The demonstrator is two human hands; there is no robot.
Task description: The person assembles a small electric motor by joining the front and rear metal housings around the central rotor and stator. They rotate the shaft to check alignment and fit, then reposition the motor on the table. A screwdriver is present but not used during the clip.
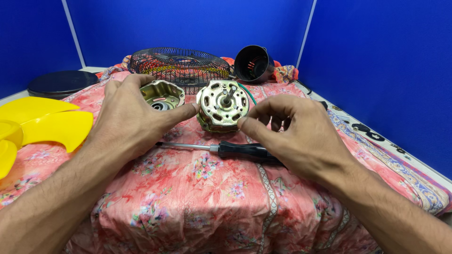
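Head view: a round fan motor [222, 105] is being steadied at the middle of the counter [197, 202], which is being covered by a pink floral cloth [212, 188]. The motor is being seen face-up: pale gold stamped metal housing, oval slots around the face, a short steel shaft rising from the centre, a green wire trailing off its right rear. The left hand [134, 117] is being kept partly open, thumb tip pressed to the motor's left edge, fingers curled over a detached gold end cover [162, 95] just beside it. The right hand [294, 131] is being held narrow, thumb and forefinger pinched at the motor's lower right rim; whether anything small is being gripped between them cannot be told. A black-handled screwdriver [235, 150] is lying on the cloth just in front of the motor, partly under the right hand. A black wire fan guard [181, 66] and a black cup-shaped housing [253, 63] are sitting behind; yellow fan blades [37, 124] are resting at far left.
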